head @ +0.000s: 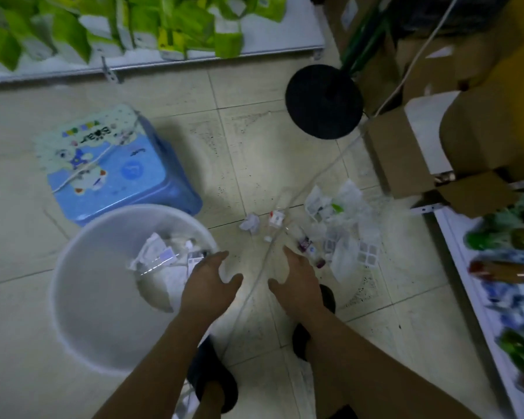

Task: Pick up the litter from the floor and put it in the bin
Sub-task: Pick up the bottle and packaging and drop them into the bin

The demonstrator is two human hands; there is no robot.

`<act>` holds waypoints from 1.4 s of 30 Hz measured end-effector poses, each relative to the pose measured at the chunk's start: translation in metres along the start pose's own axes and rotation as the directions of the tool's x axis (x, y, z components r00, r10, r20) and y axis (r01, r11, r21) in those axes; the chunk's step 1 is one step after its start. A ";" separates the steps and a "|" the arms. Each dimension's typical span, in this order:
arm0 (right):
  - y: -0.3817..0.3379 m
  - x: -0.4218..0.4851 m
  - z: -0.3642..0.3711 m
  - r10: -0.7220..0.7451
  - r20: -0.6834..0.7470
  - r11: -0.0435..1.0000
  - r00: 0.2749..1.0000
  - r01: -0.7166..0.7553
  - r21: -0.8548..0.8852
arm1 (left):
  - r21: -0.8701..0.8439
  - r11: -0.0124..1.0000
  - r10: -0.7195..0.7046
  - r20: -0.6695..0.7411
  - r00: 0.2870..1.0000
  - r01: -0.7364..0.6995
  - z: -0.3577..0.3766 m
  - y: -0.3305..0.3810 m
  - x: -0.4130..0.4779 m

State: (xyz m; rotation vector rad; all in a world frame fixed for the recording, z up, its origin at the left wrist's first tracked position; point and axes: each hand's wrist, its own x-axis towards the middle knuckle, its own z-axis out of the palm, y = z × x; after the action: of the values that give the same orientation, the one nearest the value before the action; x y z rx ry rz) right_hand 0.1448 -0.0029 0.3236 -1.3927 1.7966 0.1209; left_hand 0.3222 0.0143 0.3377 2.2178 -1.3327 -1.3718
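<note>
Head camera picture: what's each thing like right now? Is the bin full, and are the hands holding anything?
Bin: upright, no lid, partly filled with wrappers.
Litter pile: on the floor, not picked up yet.
Crumpled paper: on the floor, apart from the pile.
Left hand: open, empty, over the bin's rim.
Right hand: open, empty, beside the litter pile.
Stool: upright, behind the bin.
Cardboard box: flaps open.

Your tiled floor [254, 140] carries a white bin [103, 297] at left, a blue stool [118, 170] just behind it, a black round base [324, 101], cardboard boxes [400, 158] at right, and scattered litter [339, 231] near a crumpled paper [250, 223].
</note>
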 end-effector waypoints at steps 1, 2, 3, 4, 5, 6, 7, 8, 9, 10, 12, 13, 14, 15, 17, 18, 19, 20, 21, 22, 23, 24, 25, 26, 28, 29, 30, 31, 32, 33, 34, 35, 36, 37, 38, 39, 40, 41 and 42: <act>0.013 0.005 -0.011 0.018 -0.010 1.000 1.000 -0.018 0.017 | 0.022 0.999 0.024 0.014 1.000 -0.024 0.011 0.016 0.005; 0.026 0.011 -0.021 0.033 -0.013 0.999 0.999 -0.033 0.036 | 0.034 0.998 0.048 0.023 0.999 -0.049 0.022 0.032 0.010; 0.040 0.018 -0.032 0.047 -0.015 0.997 0.999 -0.046 0.057 | 0.043 0.997 0.059 0.029 0.998 -0.060 0.034 0.046 0.016; 0.054 0.024 -0.042 0.062 -0.017 0.995 0.998 -0.060 0.079 | 0.056 0.997 0.054 0.041 0.998 -0.056 0.047 0.060 0.022; 0.068 0.032 -0.052 0.072 -0.017 0.993 0.997 -0.070 0.097 | 0.076 0.996 0.030 0.066 0.997 -0.035 0.059 0.073 0.028; 0.082 0.039 -0.061 0.078 -0.009 0.991 0.997 -0.077 0.112 | 0.102 0.995 -0.007 0.091 0.996 -0.002 0.071 0.084 0.034; 0.096 0.047 -0.069 0.081 0.003 0.989 0.997 -0.081 0.127 | 0.121 0.992 -0.048 0.108 0.993 0.035 0.083 0.094 0.041; 0.110 0.056 -0.076 0.080 0.021 0.987 0.997 -0.082 0.136 | 0.122 0.990 -0.085 0.116 0.990 0.071 0.094 0.102 0.049; 0.122 0.065 -0.082 0.079 0.045 0.987 0.996 -0.084 0.139 | 0.116 0.987 -0.123 0.117 0.985 0.109 0.104 0.109 0.057; 0.133 0.074 -0.086 0.085 0.071 0.986 0.994 -0.094 0.138 | 0.112 0.984 -0.154 0.110 0.982 0.141 0.113 0.114 0.065; 0.151 0.095 -0.091 0.107 0.115 0.984 0.988 -0.121 0.128 | 0.123 0.975 -0.198 0.086 0.976 0.187 0.128 0.117 0.085; 0.159 0.106 -0.091 0.115 0.129 0.985 0.985 -0.130 0.117 | 0.134 0.969 -0.219 0.074 0.973 0.207 0.134 0.116 0.095; 0.166 0.117 -0.090 0.115 0.140 0.986 0.983 -0.130 0.105 | 0.143 0.964 -0.235 0.064 0.970 0.224 0.140 0.113 0.105; 0.172 0.129 -0.086 0.111 0.152 0.987 0.982 -0.127 0.097 | 0.150 0.960 -0.249 0.060 0.967 0.238 0.145 0.108 0.115; 0.181 0.149 -0.073 0.106 0.179 0.989 0.978 -0.123 0.081 | 0.166 0.954 -0.262 0.058 0.963 0.250 0.155 0.093 0.137; 0.185 0.158 -0.063 0.105 0.194 0.990 0.975 -0.120 0.069 | 0.175 0.952 -0.264 0.051 0.963 0.252 0.160 0.085 0.150; 0.189 0.169 -0.052 0.102 0.206 0.992 0.973 -0.115 0.053 | 0.177 0.950 -0.267 0.038 0.963 0.257 0.165 0.078 0.163; 0.193 0.181 -0.040 0.095 0.215 0.994 0.972 -0.105 0.038 | 0.169 0.950 -0.271 0.020 0.962 0.264 0.171 0.069 0.179; 0.197 0.193 -0.028 0.088 0.222 0.995 0.971 -0.095 0.020 | 0.162 0.948 -0.278 0.006 0.961 0.274 0.178 0.062 0.195; 0.201 0.207 -0.016 0.083 0.227 0.996 0.970 -0.085 -0.002 | 0.161 0.948 -0.278 -0.003 0.961 0.275 0.186 0.053 0.211; 0.204 0.221 -0.003 0.077 0.225 0.997 0.971 -0.074 -0.021 | 0.174 0.952 -0.255 -0.003 0.967 0.251 0.195 0.043 0.229; 0.207 0.235 0.010 0.070 0.220 0.997 0.973 -0.063 -0.038 | 0.196 0.957 -0.219 0.002 0.976 0.214 0.204 0.032 0.247; 0.211 0.250 0.024 0.064 0.211 0.997 0.975 -0.052 -0.060 | 0.214 0.958 -0.196 0.006 0.981 0.190 0.214 0.022 0.264; 0.215 0.264 0.037 0.062 0.200 0.995 0.978 -0.044 -0.095 | 0.233 0.956 -0.185 0.009 0.983 0.178 0.225 0.010 0.280; 0.223 0.291 0.060 0.077 0.170 0.982 0.982 -0.045 -0.185 | 0.244 0.946 -0.216 -0.015 0.976 0.213 0.245 -0.014 0.308; 0.228 0.303 0.070 0.088 0.154 0.972 0.984 -0.051 -0.229 | 0.270 0.934 -0.233 -0.034 0.972 0.233 0.255 -0.027 0.320; 0.231 0.313 0.078 0.094 0.136 0.960 0.986 -0.054 -0.275 | 0.300 0.924 -0.235 -0.038 0.971 0.235 0.264 -0.041 0.328; 0.234 0.321 0.086 0.094 0.116 0.946 0.989 -0.052 -0.321 | 0.338 0.917 -0.221 -0.017 0.975 0.214 0.271 -0.052 0.335; 0.237 0.328 0.092 0.095 0.093 0.931 0.991 -0.055 -0.360 | 0.371 0.912 -0.194 0.016 0.981 0.175 0.277 -0.061 0.340; 0.239 0.335 0.097 0.096 0.073 0.920 0.993 -0.061 -0.387 | 0.394 0.910 -0.160 0.051 0.986 0.127 0.282 -0.069 0.345; 0.241 0.342 0.100 0.099 0.068 0.914 0.993 -0.064 -0.401 | 0.391 0.915 -0.135 0.071 0.988 0.097 0.286 -0.076 0.350; 0.242 0.348 0.104 0.102 0.079 0.911 0.992 -0.061 -0.408 | 0.376 0.921 -0.134 0.073 0.988 0.097 0.289 -0.080 0.353; 0.240 0.353 0.106 0.110 0.091 0.910 0.990 -0.063 -0.410 | 0.344 0.931 -0.145 0.044 0.988 0.121 0.290 -0.084 0.354; 0.239 0.357 0.108 0.116 0.086 0.910 0.990 -0.071 -0.409 | 0.314 0.937 -0.163 -0.002 0.987 0.155 0.290 -0.086 0.354; 0.236 0.359 0.108 0.114 0.068 0.913 0.991 -0.077 -0.400 | 0.278 0.943 -0.174 -0.049 0.984 0.181 0.290 -0.087 0.353; 0.233 0.358 0.107 0.110 0.051 0.923 0.993 -0.083 -0.375 | 0.263 0.945 -0.182 -0.075 0.980 0.196 0.288 -0.086 0.351; 0.229 0.354 0.105 0.118 0.035 0.941 0.992 -0.101 -0.322 | 0.244 0.946 -0.197 -0.093 0.976 0.214 0.285 -0.085 0.347; 0.225 0.349 0.101 0.140 0.023 0.962 0.990 -0.131 -0.240 | 0.214 0.949 -0.210 -0.119 0.970 0.231 0.279 -0.083 0.342; 0.221 0.342 0.095 0.167 0.009 0.977 0.986 -0.164 -0.137 | 0.169 0.956 -0.215 -0.145 0.966 0.238 0.271 -0.077 0.335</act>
State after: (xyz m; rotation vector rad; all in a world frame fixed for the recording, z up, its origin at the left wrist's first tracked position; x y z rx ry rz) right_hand 0.0012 -0.1273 -0.0490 -1.3279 1.9156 0.3506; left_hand 0.2037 -0.1330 -0.0573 2.6047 -1.2386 -1.1944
